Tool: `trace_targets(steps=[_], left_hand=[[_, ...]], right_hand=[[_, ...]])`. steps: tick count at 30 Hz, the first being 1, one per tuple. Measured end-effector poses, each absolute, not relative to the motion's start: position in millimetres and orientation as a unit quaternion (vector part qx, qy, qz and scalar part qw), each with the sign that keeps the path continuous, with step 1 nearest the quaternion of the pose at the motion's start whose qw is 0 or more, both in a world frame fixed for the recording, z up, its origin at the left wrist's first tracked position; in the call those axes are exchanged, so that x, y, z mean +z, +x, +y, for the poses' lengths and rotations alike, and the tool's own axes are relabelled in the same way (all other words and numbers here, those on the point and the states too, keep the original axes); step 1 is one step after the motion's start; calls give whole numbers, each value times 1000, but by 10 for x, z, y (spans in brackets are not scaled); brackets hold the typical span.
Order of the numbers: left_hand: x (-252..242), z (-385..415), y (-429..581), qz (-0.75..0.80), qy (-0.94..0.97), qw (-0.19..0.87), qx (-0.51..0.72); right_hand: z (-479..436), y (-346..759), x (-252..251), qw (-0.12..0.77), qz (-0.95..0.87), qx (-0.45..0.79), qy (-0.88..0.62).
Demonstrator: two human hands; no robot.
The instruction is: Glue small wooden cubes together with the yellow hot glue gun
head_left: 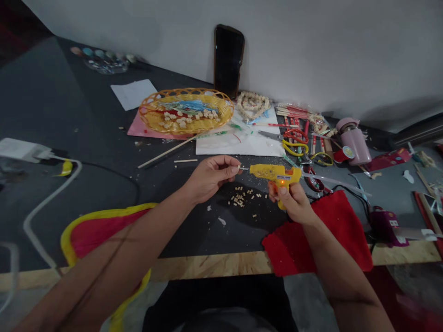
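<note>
My right hand [294,199] grips the handle of a yellow glue gun [273,174], with its nozzle pointing left. My left hand [212,176] is closed in a pinch right at the nozzle tip; whatever it holds is too small to make out. Several small wooden pieces [242,197] lie scattered on the dark table [104,143] just below both hands. A clear glue stick pokes out of the back of the gun toward the right.
A yellow woven basket [187,110] with beads stands behind, next to a white sheet [238,140], scissors [294,140], a pink bottle [353,140] and a phone [227,60] leaning on the wall. A red cloth [328,230] lies at the front right, thin wooden sticks [169,152] at the left.
</note>
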State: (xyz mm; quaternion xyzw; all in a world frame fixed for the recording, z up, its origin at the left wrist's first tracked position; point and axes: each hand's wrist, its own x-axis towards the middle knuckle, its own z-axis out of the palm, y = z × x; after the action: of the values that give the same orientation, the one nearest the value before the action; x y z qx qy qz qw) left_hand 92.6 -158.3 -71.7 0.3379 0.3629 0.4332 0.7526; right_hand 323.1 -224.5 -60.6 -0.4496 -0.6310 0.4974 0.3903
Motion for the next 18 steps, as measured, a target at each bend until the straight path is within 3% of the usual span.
trace_targets(steps=[18], left_hand=[[-758,-1566,909,353,338,747,451]], right_hand=[[-2228,3253,-606,404,-595,535,-444]])
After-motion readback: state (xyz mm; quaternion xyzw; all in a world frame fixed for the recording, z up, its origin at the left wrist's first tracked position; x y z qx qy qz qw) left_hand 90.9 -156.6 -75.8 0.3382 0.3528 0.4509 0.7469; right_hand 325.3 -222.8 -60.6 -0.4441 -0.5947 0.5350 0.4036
